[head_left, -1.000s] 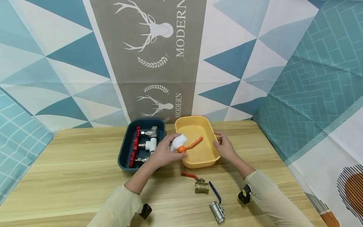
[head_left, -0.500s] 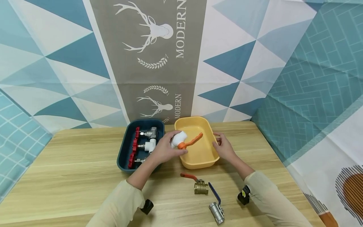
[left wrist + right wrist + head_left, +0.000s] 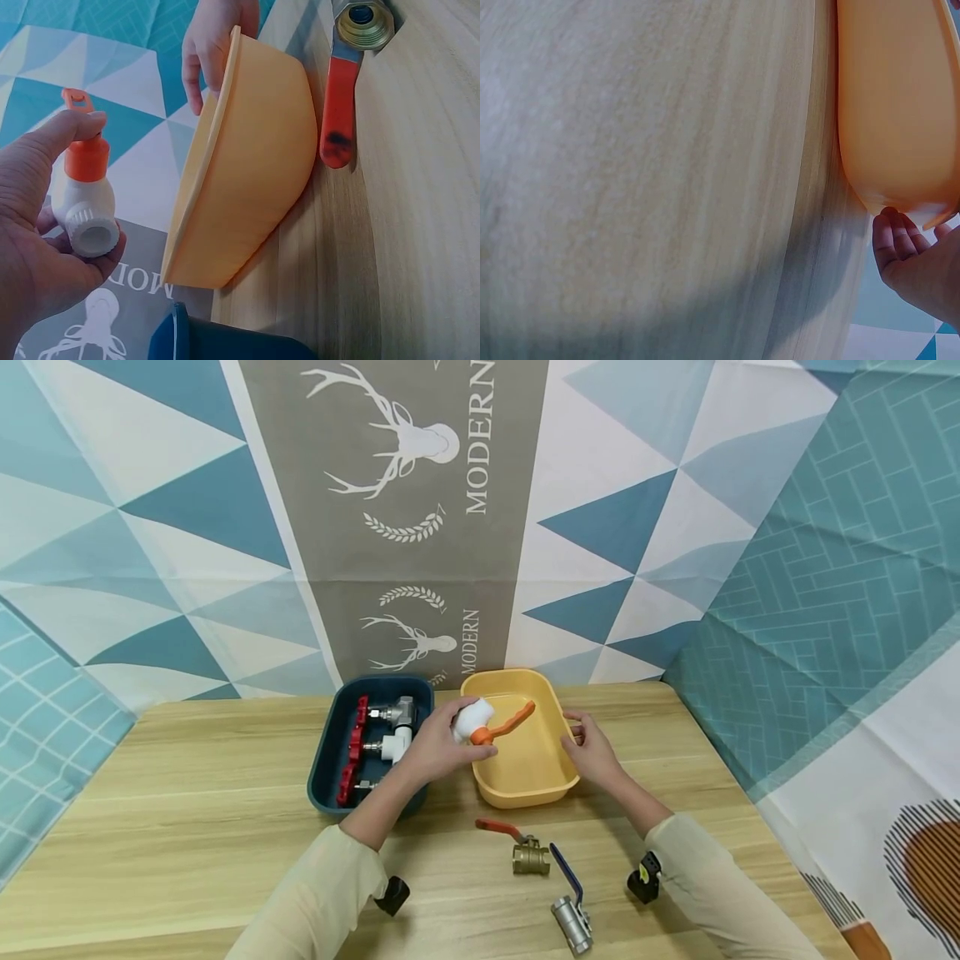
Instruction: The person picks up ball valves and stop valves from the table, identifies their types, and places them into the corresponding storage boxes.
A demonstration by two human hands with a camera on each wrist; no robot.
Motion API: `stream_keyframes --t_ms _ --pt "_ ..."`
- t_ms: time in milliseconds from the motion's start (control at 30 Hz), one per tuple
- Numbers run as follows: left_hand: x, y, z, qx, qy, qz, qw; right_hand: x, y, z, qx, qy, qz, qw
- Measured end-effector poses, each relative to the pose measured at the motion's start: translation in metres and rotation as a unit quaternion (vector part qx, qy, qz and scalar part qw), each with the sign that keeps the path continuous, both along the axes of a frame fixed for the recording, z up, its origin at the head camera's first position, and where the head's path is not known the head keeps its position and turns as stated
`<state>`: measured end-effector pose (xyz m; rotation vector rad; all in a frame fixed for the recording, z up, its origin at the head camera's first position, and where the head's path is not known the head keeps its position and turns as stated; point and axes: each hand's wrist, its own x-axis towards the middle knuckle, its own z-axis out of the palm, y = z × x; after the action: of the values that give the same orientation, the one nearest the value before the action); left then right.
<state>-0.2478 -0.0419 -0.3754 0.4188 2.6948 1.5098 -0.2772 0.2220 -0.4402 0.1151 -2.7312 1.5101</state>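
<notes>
A white plastic ball valve (image 3: pixel 472 720) with an orange lever is held in my left hand (image 3: pixel 435 750), above the left side of the yellow plastic basin (image 3: pixel 528 781). In the left wrist view, the thumb presses by the orange cap (image 3: pixel 86 159) and the fingers wrap the white body, whose round opening (image 3: pixel 96 238) faces the camera. My right hand (image 3: pixel 592 752) holds the basin's right rim, thumb at the edge. The right wrist view shows its fingers (image 3: pixel 885 240) against the outer wall. Inside the yellow basin, no other object shows.
A dark blue basin (image 3: pixel 318 781) on the left holds several valves with red handwheels (image 3: pixel 356 743), partly hidden by the left arm. In front lie a brass ball valve (image 3: pixel 531 858) with a red lever and a steel one (image 3: pixel 572 927) with a blue lever. Patterned cloth (image 3: pixel 600 527) hangs behind.
The left hand has shifted very slightly, with the white ball valve lifted a little and its orange lever tipped slightly upward. The right hand stays on the basin's rim.
</notes>
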Motion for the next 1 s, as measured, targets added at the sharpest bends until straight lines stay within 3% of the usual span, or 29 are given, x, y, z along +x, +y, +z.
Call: stream_keyframes --t_ms 1000 --pt "-0.021 0.009 -0.003 0.006 -0.003 0.026 0.9996 0.000 0.000 0.000 -0.012 -0.004 0.003 1.000"
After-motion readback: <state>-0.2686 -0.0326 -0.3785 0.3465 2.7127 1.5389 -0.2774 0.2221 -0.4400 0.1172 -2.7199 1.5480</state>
